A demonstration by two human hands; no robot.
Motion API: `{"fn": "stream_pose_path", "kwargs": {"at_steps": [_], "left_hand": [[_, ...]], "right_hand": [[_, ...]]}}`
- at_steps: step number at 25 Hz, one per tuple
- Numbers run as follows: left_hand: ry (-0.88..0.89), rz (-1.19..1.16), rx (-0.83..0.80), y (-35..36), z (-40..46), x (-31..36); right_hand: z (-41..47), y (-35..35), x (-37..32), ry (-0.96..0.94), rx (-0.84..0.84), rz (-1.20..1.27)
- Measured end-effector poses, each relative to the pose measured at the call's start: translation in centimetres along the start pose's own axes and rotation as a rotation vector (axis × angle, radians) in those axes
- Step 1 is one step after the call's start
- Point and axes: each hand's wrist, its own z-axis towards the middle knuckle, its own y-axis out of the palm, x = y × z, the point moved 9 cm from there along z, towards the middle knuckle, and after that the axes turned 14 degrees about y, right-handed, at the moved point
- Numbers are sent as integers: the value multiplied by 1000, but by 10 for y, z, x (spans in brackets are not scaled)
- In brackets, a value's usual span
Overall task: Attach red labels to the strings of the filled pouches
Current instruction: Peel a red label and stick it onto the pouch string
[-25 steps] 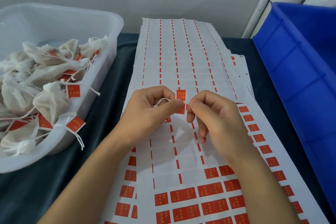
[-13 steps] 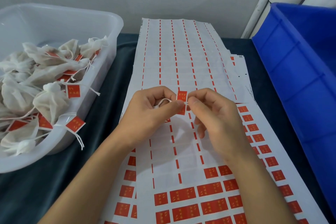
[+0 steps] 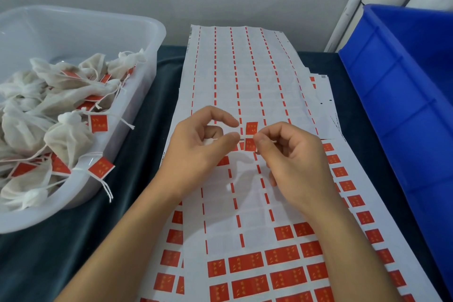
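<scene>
Far left edge of the table, a clear tub sits piled with white pouches, red tags dangling off their strings, 1 hanging over the tub's rim. Moving in to the middle: label sheets run from the back edge to the front, mostly peeled up top, red stickers left toward the front edge. Over them, the left hand curls, thumb and forefinger pinching a thin white string; a bit of white pouch peeks inside the palm. Right at the fingertips, a red label is folded over that string, one half above it and one half below. The right hand pinches the string's other end just beside the label, fingers curled. Both hands hover just above the sheets, the label between them. Far right edge, a blue bin stands beside the sheets.
</scene>
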Motion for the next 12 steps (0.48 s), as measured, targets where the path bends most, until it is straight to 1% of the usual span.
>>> {"fn": "stream_pose_path", "kwargs": {"at_steps": [2, 5, 10, 12], "left_hand": [[53, 16, 5, -2, 1, 4], [140, 136, -23, 1, -1, 14], [164, 325, 17, -1, -3, 17], [165, 353, 20, -2, -2, 16]], "right_hand": [[1, 1, 2, 14, -6, -14], [2, 0, 3, 22, -9, -17], [1, -1, -2, -17, -20, -47], [0, -2, -6, -51, -1, -79]]}}
